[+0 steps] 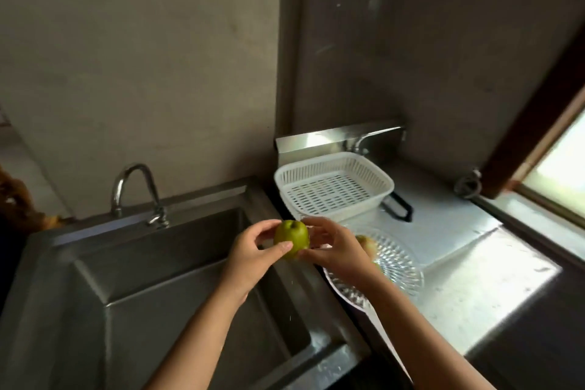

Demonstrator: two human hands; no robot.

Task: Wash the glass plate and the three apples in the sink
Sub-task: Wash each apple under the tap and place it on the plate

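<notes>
The sink (pixel 177 279) is lying left of the counter (pixel 468 294), the tap (pixel 136 190) standing behind it. On the counter, the basket (pixel 332 187) is sitting behind the plate (pixel 399 266), which is holding an apple (pixel 366 242).

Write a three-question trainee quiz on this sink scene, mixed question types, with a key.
1. True or false: the green apple is held by both the left hand and the right hand.
2. Where is the glass plate? A in the sink; B on the counter; C in the white basket.
3. Fill in: no water visibly runs from the ____.

Key: 1 true; 2 B; 3 tap.
</notes>
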